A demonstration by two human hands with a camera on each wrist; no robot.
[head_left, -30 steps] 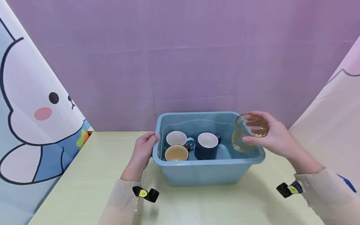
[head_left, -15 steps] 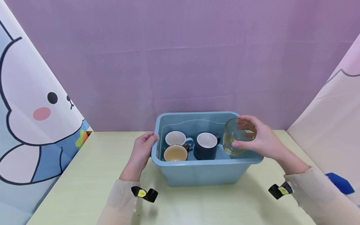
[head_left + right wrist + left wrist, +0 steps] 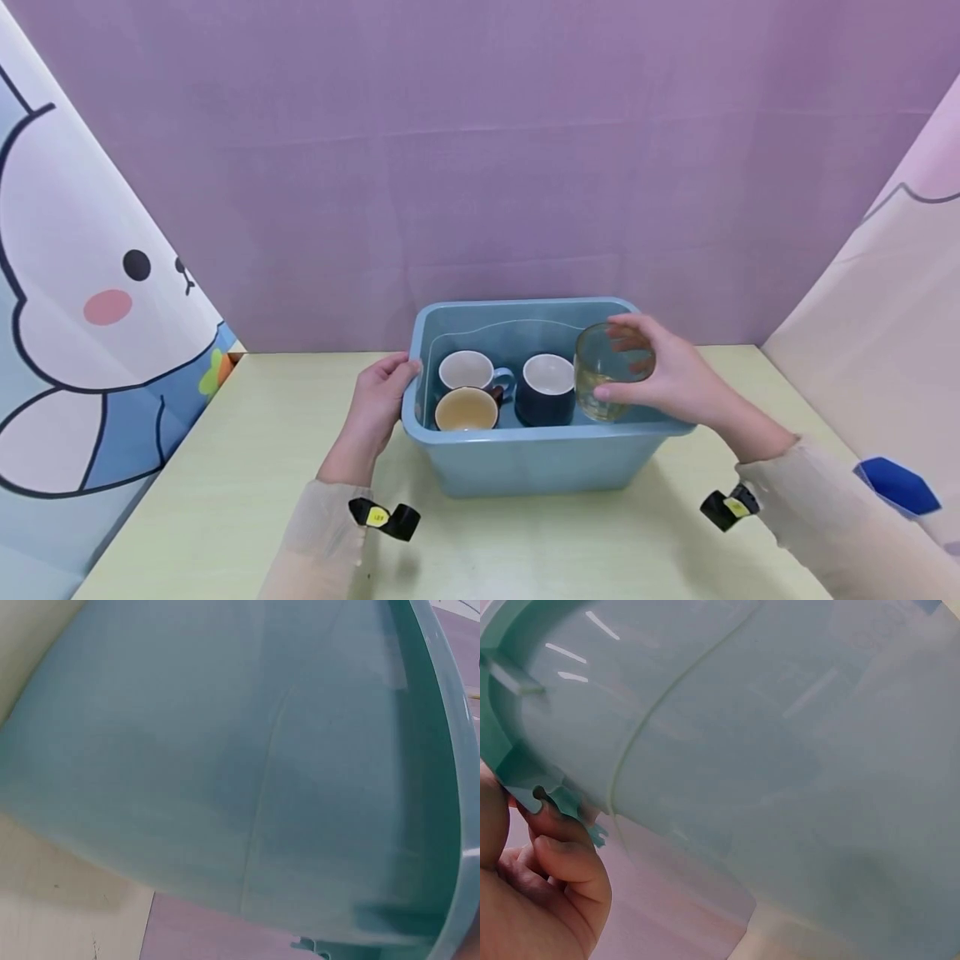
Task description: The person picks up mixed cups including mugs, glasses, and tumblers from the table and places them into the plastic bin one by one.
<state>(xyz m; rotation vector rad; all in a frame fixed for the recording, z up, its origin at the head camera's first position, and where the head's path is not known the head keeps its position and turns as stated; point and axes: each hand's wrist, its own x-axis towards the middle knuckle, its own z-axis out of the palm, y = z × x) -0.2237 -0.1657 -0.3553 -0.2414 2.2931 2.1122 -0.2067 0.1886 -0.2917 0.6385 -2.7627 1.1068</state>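
Note:
A blue plastic bin (image 3: 525, 458) stands on the table with several cups in its left and middle part. My left hand (image 3: 379, 398) grips its left rim; in the left wrist view the curled fingers (image 3: 570, 862) hook under the lip. My right hand (image 3: 675, 371) holds a clear amber-tinted glass (image 3: 592, 379) by its side, over the right part of the bin, close to a dark blue mug (image 3: 542, 407). Left of that mug are a light blue mug (image 3: 467, 367) with a white inside and a cup with a tan inside (image 3: 467, 411). In the right wrist view the bin's wall (image 3: 225, 765) hides the glass.
The pale wooden table (image 3: 255, 467) extends around the bin. Behind it hangs a purple cloth (image 3: 480, 167). A cartoon-print cloth (image 3: 82, 250) flanks the left side, and a pale cloth (image 3: 900, 333) the right. A blue shape (image 3: 896, 486) shows at the right.
My right hand has carried the glass leftward and lower into the bin, from its right rim to beside the dark blue mug. The left hand keeps its grip on the rim.

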